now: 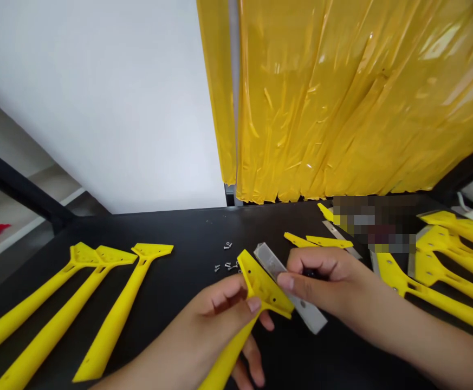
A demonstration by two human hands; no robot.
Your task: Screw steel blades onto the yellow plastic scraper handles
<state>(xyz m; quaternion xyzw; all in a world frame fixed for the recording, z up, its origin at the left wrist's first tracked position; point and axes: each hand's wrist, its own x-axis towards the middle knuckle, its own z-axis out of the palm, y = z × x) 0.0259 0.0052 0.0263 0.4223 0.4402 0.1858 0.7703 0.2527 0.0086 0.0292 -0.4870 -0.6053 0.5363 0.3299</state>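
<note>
Left grip [220, 319]: clenched around a yellow plastic scraper [265, 284], with the scraper head raised.
Right grip [325, 281]: pinching a steel blade [307, 310], held just beside the scraper head.
Small screws [228, 264]: loose on the bench [171, 230], just beyond the left grip.
Hazard: a slipping pinch could drive the blade edge into the left grip; an unsteady scraper could cause this.
</note>
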